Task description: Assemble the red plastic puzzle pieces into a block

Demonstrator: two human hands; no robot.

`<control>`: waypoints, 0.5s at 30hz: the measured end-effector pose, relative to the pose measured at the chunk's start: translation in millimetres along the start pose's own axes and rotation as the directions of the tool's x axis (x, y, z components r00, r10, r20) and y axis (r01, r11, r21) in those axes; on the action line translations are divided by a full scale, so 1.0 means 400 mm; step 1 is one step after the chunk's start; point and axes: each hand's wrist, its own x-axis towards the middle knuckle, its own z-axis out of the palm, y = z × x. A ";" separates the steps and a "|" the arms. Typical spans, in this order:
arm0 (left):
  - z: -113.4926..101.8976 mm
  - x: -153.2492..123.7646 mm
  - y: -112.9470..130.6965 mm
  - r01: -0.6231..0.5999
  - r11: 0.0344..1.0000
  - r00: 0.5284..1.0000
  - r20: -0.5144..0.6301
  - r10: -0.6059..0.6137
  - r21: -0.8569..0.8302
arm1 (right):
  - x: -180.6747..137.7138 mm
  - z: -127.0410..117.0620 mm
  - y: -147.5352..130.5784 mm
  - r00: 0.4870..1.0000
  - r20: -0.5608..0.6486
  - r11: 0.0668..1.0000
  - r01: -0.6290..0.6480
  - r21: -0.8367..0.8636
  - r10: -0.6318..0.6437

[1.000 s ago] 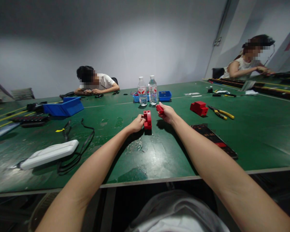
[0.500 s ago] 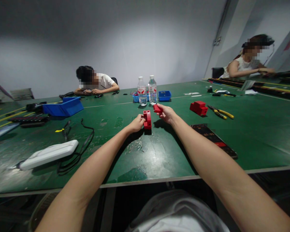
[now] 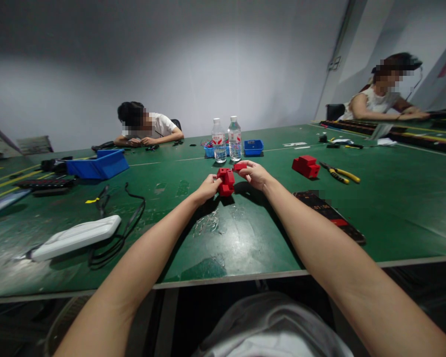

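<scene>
My left hand (image 3: pixel 208 189) is closed on a red block with holes and a curved cutout (image 3: pixel 226 182), tilted and held just above the green table. Between the fingers of my right hand (image 3: pixel 256 174) is a smaller red piece (image 3: pixel 240 167), close to the upper right of the block; whether the two touch I cannot tell. Another red block (image 3: pixel 306 166) lies on the table to the right, beside yellow-and-black pliers (image 3: pixel 340 173).
A phone (image 3: pixel 329 215) lies by my right forearm. To the left are a white handheld tool (image 3: pixel 78 237) with a black cable and a blue bin (image 3: pixel 98 164). Water bottles (image 3: pixel 235 140) and a small blue tray (image 3: pixel 253 147) stand ahead. Two people sit across the table (image 3: pixel 260 238).
My left hand has turned the red block so that another face shows. My right hand has brought the smaller piece slightly left, nearer to it. The person at right has moved their arms.
</scene>
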 end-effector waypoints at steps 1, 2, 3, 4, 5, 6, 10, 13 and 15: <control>0.000 -0.001 0.004 0.022 0.999 0.999 -0.028 -0.022 -0.023 | 0.000 0.000 0.000 1.000 0.012 1.000 0.012 0.000 -0.012; 0.000 -0.002 0.008 0.036 0.999 0.998 -0.057 -0.038 -0.032 | 0.000 0.001 0.000 1.000 0.022 1.000 0.022 0.005 -0.022; 0.001 -0.002 0.012 0.044 0.999 0.995 -0.087 -0.046 -0.032 | -0.001 0.004 -0.001 0.999 0.033 1.000 0.027 0.014 -0.028; 0.001 -0.003 0.016 0.045 0.999 0.992 -0.114 -0.048 -0.027 | -0.002 0.007 -0.002 0.999 0.044 0.999 0.028 0.023 -0.029; 0.002 -0.004 0.018 0.041 0.999 0.989 -0.138 -0.044 -0.024 | -0.004 0.012 -0.005 0.998 0.053 0.999 0.026 0.032 -0.028; 0.004 -0.004 0.020 0.034 0.999 0.987 -0.158 -0.037 -0.021 | -0.006 0.018 -0.007 0.998 0.058 0.999 0.023 0.038 -0.025; 0.009 -0.006 0.022 0.019 1.000 0.973 -0.229 -0.013 0.025 | -0.016 0.046 -0.017 0.997 0.066 0.999 0.041 0.036 -0.043; 0.009 -0.009 0.024 0.023 0.998 0.970 -0.244 -0.007 0.062 | -0.022 0.059 -0.018 0.992 0.096 0.995 0.085 -0.056 -0.079; 0.010 -0.013 0.028 0.031 0.997 0.971 -0.237 -0.014 0.070 | -0.024 0.063 -0.015 0.988 0.107 0.982 0.128 -0.142 -0.113</control>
